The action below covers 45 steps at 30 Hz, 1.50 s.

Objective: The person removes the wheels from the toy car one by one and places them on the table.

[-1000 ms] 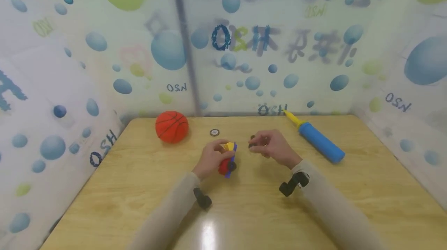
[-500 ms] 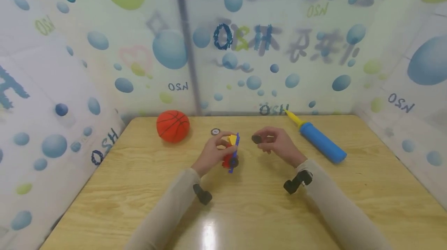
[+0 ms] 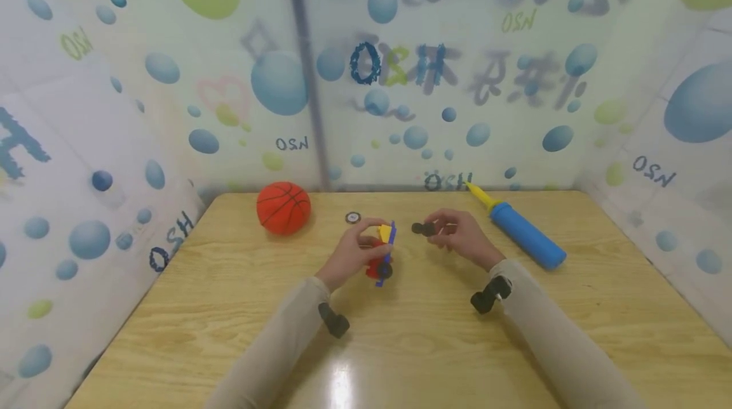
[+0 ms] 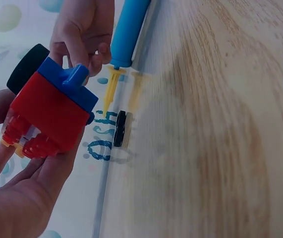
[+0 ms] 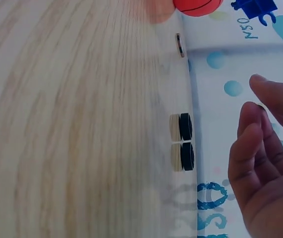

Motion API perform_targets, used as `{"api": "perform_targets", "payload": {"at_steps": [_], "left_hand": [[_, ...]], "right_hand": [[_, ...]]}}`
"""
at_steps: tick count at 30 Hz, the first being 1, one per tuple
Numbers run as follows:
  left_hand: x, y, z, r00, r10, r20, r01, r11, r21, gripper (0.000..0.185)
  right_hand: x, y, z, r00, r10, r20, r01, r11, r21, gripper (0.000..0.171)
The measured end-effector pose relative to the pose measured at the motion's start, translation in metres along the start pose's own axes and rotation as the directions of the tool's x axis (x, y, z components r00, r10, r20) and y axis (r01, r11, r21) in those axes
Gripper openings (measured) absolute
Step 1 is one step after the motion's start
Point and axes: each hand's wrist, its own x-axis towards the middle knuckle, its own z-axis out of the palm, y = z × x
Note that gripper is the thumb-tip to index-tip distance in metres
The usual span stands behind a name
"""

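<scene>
Against the frame a second before, the toy block car had been lifted a little and turned more upright in the left hand, and the right hand had drawn slightly up and away from it, carrying the black wheel level with the car's yellow top. The bench and what lay on it had not shifted.

Left of the car, the orange basketball sat near the bench's far edge, with a small round disc between ball and car. The left grip was clenched around the car's red body, fingers curled under it. Just right of the car, the right grip pinched the wheel between thumb and fingertips. Farther right lay the blue pump, its yellow nozzle toward the wall.

In the left wrist view the car's underside was partly hidden by fingers. In the right wrist view the wheel itself was out of sight; two black wheels stood against the wall there.
</scene>
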Motion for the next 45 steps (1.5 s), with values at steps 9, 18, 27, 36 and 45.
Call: {"api": "perform_targets", "payload": {"at_steps": [9, 18, 27, 36, 45], "left_hand": [[-0.002, 0.001, 0.000, 0.998, 0.013, 0.054, -0.014, 1.000, 0.013, 0.047], [-0.002, 0.003, 0.000, 0.999, 0.020, 0.034, -0.022, 0.998, 0.065, 0.044], [-0.006, 0.006, 0.000, 0.998, 0.022, 0.064, -0.026, 0.998, 0.055, 0.044], [-0.008, 0.003, 0.001, 0.997, 0.011, 0.071, -0.016, 0.998, 0.058, 0.044], [-0.003, 0.000, 0.000, 0.998, 0.031, 0.054, -0.026, 0.995, -0.093, 0.050]], "right_hand": [[0.008, 0.009, -0.005, 1.000, 0.015, 0.007, -0.013, 0.990, -0.141, 0.035], [0.015, 0.023, -0.015, 0.998, 0.068, -0.011, -0.069, 0.973, -0.220, 0.034], [0.018, 0.027, -0.022, 0.988, 0.157, -0.006, -0.153, 0.951, -0.270, 0.034], [0.024, 0.032, -0.026, 0.974, 0.227, -0.003, -0.213, 0.907, -0.363, 0.036], [0.030, 0.033, -0.024, 0.967, 0.251, -0.039, -0.245, 0.878, -0.411, 0.035]]}}
